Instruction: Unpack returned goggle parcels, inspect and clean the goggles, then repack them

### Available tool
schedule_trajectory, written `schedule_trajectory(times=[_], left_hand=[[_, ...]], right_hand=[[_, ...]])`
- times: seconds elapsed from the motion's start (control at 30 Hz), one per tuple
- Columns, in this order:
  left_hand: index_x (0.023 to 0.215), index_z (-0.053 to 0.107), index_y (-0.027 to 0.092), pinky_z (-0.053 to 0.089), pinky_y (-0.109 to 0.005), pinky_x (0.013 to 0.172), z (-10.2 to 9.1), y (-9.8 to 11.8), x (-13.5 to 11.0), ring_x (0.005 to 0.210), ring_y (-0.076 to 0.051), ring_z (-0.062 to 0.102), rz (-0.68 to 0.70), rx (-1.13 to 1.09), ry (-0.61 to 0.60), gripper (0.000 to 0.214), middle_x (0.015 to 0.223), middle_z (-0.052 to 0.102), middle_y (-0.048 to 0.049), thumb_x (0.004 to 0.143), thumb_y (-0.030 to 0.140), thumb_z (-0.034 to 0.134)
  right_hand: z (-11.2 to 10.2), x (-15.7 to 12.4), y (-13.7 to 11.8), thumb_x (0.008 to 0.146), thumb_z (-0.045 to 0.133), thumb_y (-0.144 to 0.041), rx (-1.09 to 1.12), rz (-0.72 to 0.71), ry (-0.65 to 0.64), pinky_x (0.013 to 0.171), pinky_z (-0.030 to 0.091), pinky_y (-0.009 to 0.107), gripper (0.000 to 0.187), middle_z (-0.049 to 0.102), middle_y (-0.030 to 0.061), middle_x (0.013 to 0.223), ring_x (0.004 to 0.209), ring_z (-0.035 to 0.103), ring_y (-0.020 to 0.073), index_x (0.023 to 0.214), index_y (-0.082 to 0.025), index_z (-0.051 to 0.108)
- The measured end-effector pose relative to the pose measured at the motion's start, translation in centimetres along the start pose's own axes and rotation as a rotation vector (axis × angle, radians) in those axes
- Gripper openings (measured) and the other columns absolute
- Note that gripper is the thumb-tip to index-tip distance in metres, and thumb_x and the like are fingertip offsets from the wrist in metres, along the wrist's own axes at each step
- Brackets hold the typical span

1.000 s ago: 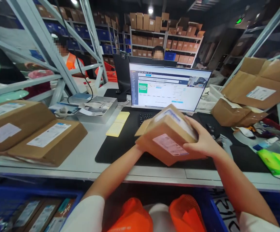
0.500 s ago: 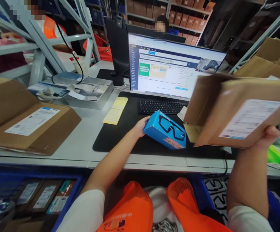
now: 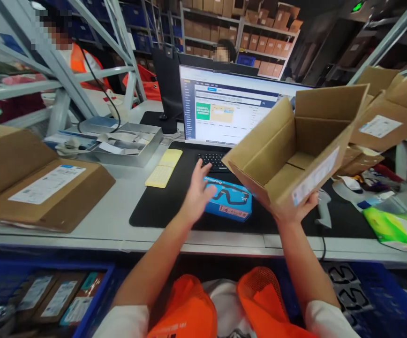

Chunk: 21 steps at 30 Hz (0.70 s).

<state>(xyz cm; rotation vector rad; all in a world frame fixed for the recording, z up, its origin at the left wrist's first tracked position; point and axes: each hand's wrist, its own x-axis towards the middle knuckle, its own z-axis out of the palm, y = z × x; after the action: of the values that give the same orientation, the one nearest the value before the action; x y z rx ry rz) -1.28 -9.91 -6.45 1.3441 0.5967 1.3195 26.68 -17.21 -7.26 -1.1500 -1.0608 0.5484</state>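
The left hand (image 3: 197, 197), fingers spread, hangs at the left end of the blue eyewear box (image 3: 232, 201) lying on the black desk mat (image 3: 265, 221); the right hand (image 3: 300, 210) grips a tilted, open cardboard carton (image 3: 291, 141) from below.

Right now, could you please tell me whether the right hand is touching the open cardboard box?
Touching: the head view shows the right hand holding the open cardboard box up from beneath.

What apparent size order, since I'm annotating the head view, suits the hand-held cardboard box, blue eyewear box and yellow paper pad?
1. Hand-held cardboard box, perhaps enlarged by nearness
2. Blue eyewear box, partly hidden
3. Yellow paper pad
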Motion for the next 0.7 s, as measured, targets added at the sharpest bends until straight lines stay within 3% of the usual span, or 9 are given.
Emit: schedule_trajectory(times=[0.07, 0.17, 0.27, 0.37, 0.43, 0.5, 0.53, 0.6, 0.7], left_hand=[[0.16, 0.025, 0.033, 0.034, -0.056, 0.124, 2.1, 0.7, -1.6, 0.155, -0.035, 0.034, 0.069, -0.064, -0.088, 0.119, 0.164, 0.039, -0.0135, 0.064, 0.068, 0.086], [0.156, 0.031, 0.031, 0.04, -0.054, 0.121, 2.3, 1.1, -1.9, 0.149, -0.036, 0.044, 0.112, -0.12, 0.091, 0.116, 0.159, 0.045, -0.0149, 0.061, 0.067, 0.088], [0.156, 0.028, 0.032, 0.044, -0.054, 0.119, -2.5, 2.4, -2.0, 0.143, -0.035, 0.051, 0.22, -0.028, 0.407, 0.119, 0.155, 0.05, -0.013, 0.06, 0.068, 0.088], [0.157, 0.026, 0.031, 0.034, -0.055, 0.127, -9.7, 4.9, -3.7, 0.15, -0.035, 0.042, 0.451, 0.321, 0.648, 0.126, 0.16, 0.044, -0.0103, 0.055, 0.057, 0.096], [0.16, 0.018, 0.036, 0.029, -0.057, 0.129, -14.1, 6.4, -5.6, 0.156, -0.036, 0.03, 0.462, 0.592, 0.666, 0.123, 0.169, 0.029, -0.006, 0.064, 0.044, 0.095], [0.161, 0.013, 0.042, 0.024, -0.064, 0.13, -17.4, 7.0, -7.5, 0.159, -0.038, 0.022, 0.5, 0.808, 0.732, 0.127, 0.173, 0.018, -0.0028, 0.064, 0.044, 0.095], [0.161, 0.011, 0.044, 0.018, -0.062, 0.133, -18.6, 7.0, -8.4, 0.161, -0.035, 0.013, 0.456, 0.888, 0.732, 0.124, 0.175, 0.011, -0.002, 0.068, 0.043, 0.093], [0.163, 0.008, 0.039, 0.01, -0.063, 0.134, -20.4, 6.3, -9.6, 0.162, -0.034, 0.006, 0.428, 0.984, 0.74, 0.122, 0.175, 0.008, -0.0064, 0.072, 0.045, 0.089], [0.162, 0.003, 0.039, 0.006, -0.065, 0.134, -21.8, 4.3, -10.3, 0.162, -0.034, 0.006, 0.312, 1.014, 0.769, 0.123, 0.175, 0.005, -0.0064, 0.073, 0.049, 0.087]], right_hand=[[3.1, -1.0, 0.8, 0.088, 0.004, -0.087, 0.048, -0.028, -0.06, 0.124, 0.029, 0.062, 0.1, 0.046, 0.0083, 0.158, 0.157, 0.02, 0.0365, 0.168, -0.028, 0.001], [6.1, -1.7, 0.5, 0.091, 0.025, -0.084, 0.106, -0.032, -0.325, 0.123, 0.034, 0.055, 0.095, 0.041, 0.0068, 0.163, 0.154, 0.029, 0.0343, 0.167, -0.029, 0.015], [5.3, -0.2, -0.1, 0.094, 0.038, -0.08, -0.011, -0.052, -0.438, 0.125, 0.03, 0.052, 0.078, 0.042, 0.0046, 0.162, 0.152, 0.034, 0.0306, 0.157, -0.033, 0.042], [1.4, 1.5, 1.0, 0.092, 0.052, -0.076, -0.277, 0.026, -0.421, 0.125, 0.028, 0.056, 0.07, 0.054, 0.0087, 0.153, 0.147, 0.043, 0.0318, 0.144, -0.03, 0.058], [-1.1, 1.5, 2.4, 0.084, 0.065, -0.076, -0.357, 0.133, -0.52, 0.122, 0.031, 0.059, 0.081, 0.054, 0.012, 0.153, 0.144, 0.046, 0.0349, 0.148, -0.028, 0.054], [-2.4, 0.3, 3.8, 0.077, 0.076, -0.071, -0.4, 0.196, -0.665, 0.122, 0.031, 0.06, 0.103, 0.041, 0.0136, 0.162, 0.148, 0.04, 0.0365, 0.161, -0.026, 0.036], [-2.5, -0.4, 4.4, 0.073, 0.081, -0.068, -0.425, 0.199, -0.712, 0.124, 0.028, 0.06, 0.115, 0.032, 0.0138, 0.167, 0.151, 0.035, 0.0368, 0.165, -0.026, 0.026], [-2.0, -1.7, 5.2, 0.069, 0.087, -0.06, -0.474, 0.172, -0.725, 0.126, 0.023, 0.059, 0.13, 0.021, 0.014, 0.171, 0.155, 0.026, 0.0371, 0.168, -0.025, 0.011], [-1.0, -2.6, 6.1, 0.07, 0.088, -0.056, -0.482, 0.12, -0.639, 0.126, 0.024, 0.059, 0.13, 0.024, 0.0147, 0.17, 0.155, 0.026, 0.0373, 0.168, -0.025, 0.009]])
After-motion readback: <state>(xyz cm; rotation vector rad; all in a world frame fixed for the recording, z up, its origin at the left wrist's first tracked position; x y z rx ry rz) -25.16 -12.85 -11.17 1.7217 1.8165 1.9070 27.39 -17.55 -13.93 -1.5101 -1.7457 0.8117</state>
